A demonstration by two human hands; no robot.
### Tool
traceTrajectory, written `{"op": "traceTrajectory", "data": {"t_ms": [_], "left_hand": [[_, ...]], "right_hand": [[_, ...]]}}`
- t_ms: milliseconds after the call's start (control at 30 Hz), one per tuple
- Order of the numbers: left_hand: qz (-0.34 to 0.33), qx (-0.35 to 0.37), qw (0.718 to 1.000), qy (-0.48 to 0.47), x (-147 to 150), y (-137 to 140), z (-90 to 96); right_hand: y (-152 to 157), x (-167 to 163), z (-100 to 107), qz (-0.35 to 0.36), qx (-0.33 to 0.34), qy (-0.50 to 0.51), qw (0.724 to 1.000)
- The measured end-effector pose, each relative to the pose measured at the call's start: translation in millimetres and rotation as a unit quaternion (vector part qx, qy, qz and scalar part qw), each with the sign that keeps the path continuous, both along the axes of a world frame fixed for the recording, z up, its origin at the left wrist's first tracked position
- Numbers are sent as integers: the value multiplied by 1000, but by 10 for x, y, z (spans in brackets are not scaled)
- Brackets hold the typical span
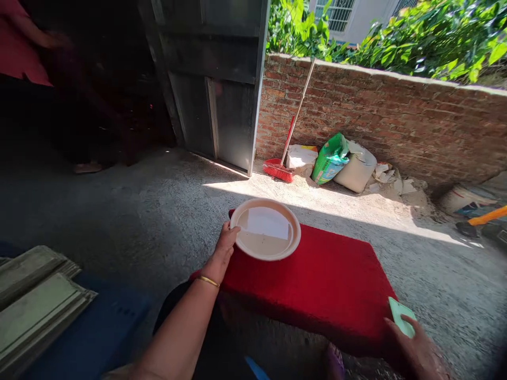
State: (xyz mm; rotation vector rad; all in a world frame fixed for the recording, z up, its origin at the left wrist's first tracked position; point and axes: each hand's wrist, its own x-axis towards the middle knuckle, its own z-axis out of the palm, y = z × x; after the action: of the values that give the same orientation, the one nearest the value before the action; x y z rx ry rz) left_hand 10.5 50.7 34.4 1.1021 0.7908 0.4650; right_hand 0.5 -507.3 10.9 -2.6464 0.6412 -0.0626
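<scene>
The left hand [225, 248] grips the near-left rim of a shallow round bowl [265, 229], fingers curled over the edge, a thin gold bangle [208, 281] at the wrist; the bowl sits on the far-left corner of a red cushion-like pad [317, 285] and holds pale, cloudy liquid that mirrors a bright rectangle of light; the right hand [415, 348] lies at the pad's near-right corner, fingers closed around a small pale green flat object [401, 316], whose upper end sticks up past the fingers; the two hands are well apart, at opposite corners of the pad; the pad rests on a rough concrete floor [158, 211], half in shade, half in sun; beyond it a red broom [282, 164] leans against a brick wall [396, 116], just beside a green sack [329, 158] and a pale tub [357, 170] lying tilted; a dark metal door [222, 79] stands open to the left of the wall; at the far left another person in a red top [19, 47] stands in shadow; grey moulded boards [35, 295] lie at the lower left
</scene>
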Motion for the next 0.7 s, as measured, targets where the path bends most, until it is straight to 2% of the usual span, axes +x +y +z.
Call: {"op": "traceTrajectory", "data": {"t_ms": [67, 133, 167, 233, 300, 333, 400, 467, 533, 600, 700], "left_hand": [[0, 2, 1000, 3, -2, 6, 49], [-3, 8, 1000, -1, -6, 15, 65], [-4, 11, 1000, -2, -8, 19, 61], [-4, 17, 1000, -2, -6, 28, 39], [-1, 22, 1000, 2, 1, 42, 12], [1, 24, 1000, 5, 8, 53, -1], [7, 27, 1000, 7, 25, 79, -19], [12, 27, 1000, 7, 47, 108, -30], [20, 24, 1000, 6, 73, 129, -35], [25, 22, 999, 7, 99, 136, -41], [24, 24, 999, 4, 125, 126, -56]], "right_hand": [[200, 45, -28, 17, -21, 21, 999], [690, -145, -68, 118, -4, 14, 993], [979, -284, -80, 189, 22, 12, 982], [1494, -519, -69, 330, 96, 35, 939], [1770, -551, -11, 395, 145, 36, 907], [1797, -467, 28, 392, 152, 21, 907], [1688, -133, 100, 330, 131, -17, 935], [1509, 300, 145, 241, 76, -3, 968], [1436, 658, 159, 176, 15, 37, 984], [1558, 816, 153, 153, -33, 52, 986], [2038, 642, 140, 175, -90, 40, 980]]}}
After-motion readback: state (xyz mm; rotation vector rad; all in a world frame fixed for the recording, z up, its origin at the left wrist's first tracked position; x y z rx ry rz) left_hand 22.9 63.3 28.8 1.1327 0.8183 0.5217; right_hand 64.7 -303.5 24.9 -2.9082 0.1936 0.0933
